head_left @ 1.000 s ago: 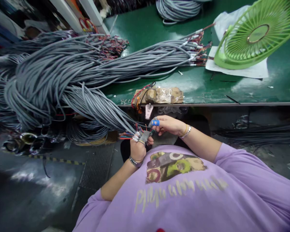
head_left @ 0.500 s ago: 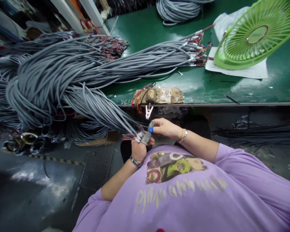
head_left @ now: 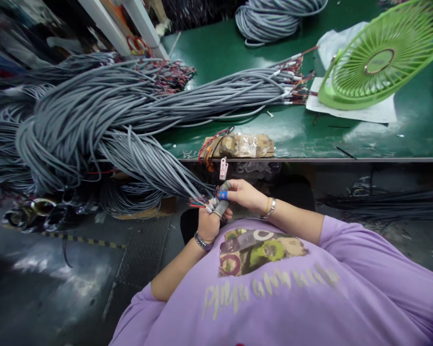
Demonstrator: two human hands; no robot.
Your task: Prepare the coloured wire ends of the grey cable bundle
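Note:
A thick bundle of grey cables [head_left: 94, 120] hangs off the green bench and runs down to my hands below the bench edge. My left hand [head_left: 209, 222], with taped fingertips and a wristwatch, is closed round the cable ends, where thin coloured wires [head_left: 199, 202] fan out. My right hand [head_left: 243, 194], with a blue finger cot and a bracelet, pinches at those wires just above the left hand. Both hands touch each other over my lap.
On the green bench [head_left: 310, 139] stand a green fan [head_left: 378, 57] on white paper, another grey cable coil [head_left: 274, 17] at the back, and a taped brown block [head_left: 240, 144] with red wires and a small white clip at the front edge. More cables lie on the floor at left.
My right hand has moved down and left to meet my left hand at the wire ends. The view has shifted slightly; the cable bundle stays put.

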